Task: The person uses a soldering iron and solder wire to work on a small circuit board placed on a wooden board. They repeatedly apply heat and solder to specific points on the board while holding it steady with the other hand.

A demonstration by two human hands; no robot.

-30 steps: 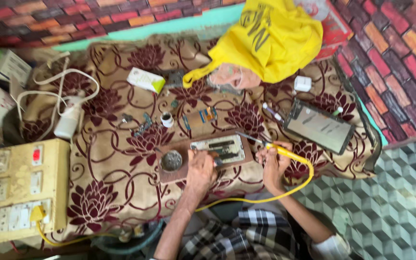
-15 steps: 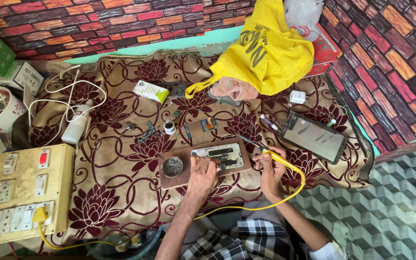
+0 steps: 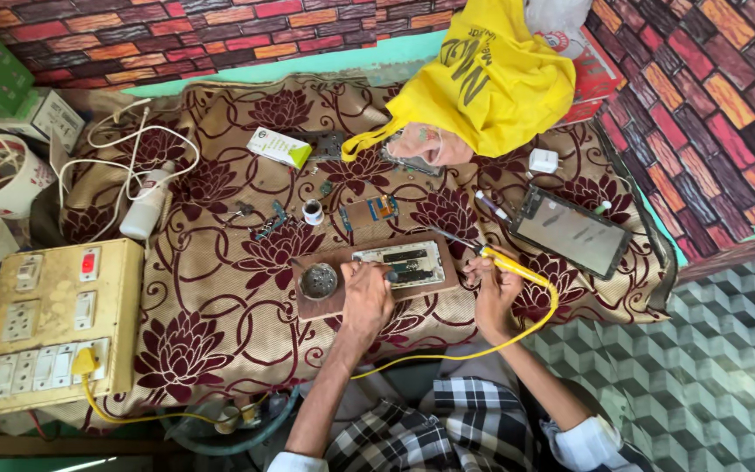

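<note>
My left hand [image 3: 367, 295] rests on a brown wooden board [image 3: 308, 302], its fingers pressing on the opened phone [image 3: 412, 263] that lies on the board. My right hand [image 3: 493, 288] grips a yellow soldering iron [image 3: 507, 265], with the tip pointing left toward the phone's right end. A yellow cord [image 3: 482, 350] runs from the iron around my right wrist. A small round tin [image 3: 318, 281] sits on the board's left part.
A tablet [image 3: 568, 232] lies to the right. A yellow bag [image 3: 487, 79], a small circuit board [image 3: 369, 211], a white-green box [image 3: 279, 146], a white bottle [image 3: 145, 206] and a switchboard [image 3: 50, 328] lie on the floral cloth [image 3: 211, 288].
The view has shifted slightly, with the table sitting lower in the frame. Both hands stay at the phone and the iron stays near its right end.
</note>
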